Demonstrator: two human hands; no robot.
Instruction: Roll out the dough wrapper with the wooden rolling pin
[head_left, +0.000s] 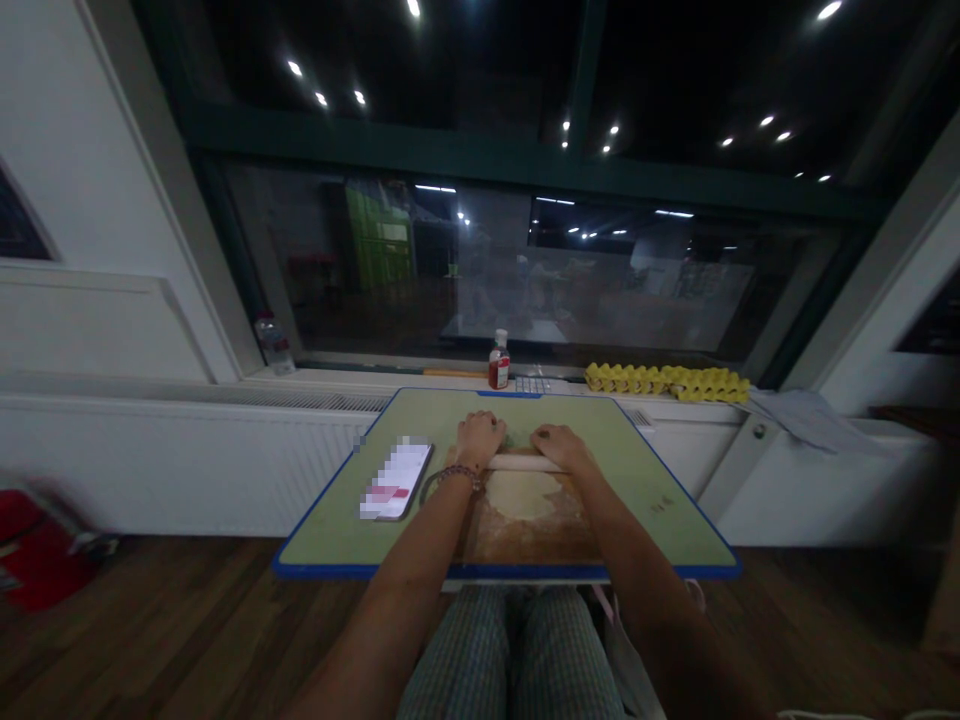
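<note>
Nearest the person's lap, a brown floured wooden board point(525, 535) lies on the green, blue-edged table point(660, 470), with a pale flattened sheet of dough point(521, 495) on its far half. At the dough's far edge lies a pale wooden rolling pin point(523, 463), long axis running left to right across the person. The left hand point(478, 438) presses palm-down, fingers curled, on its left end; the right hand point(561, 446) does likewise on the right end, both equally near. Beyond, a red-filled bottle point(499, 361) stands on the sill
</note>
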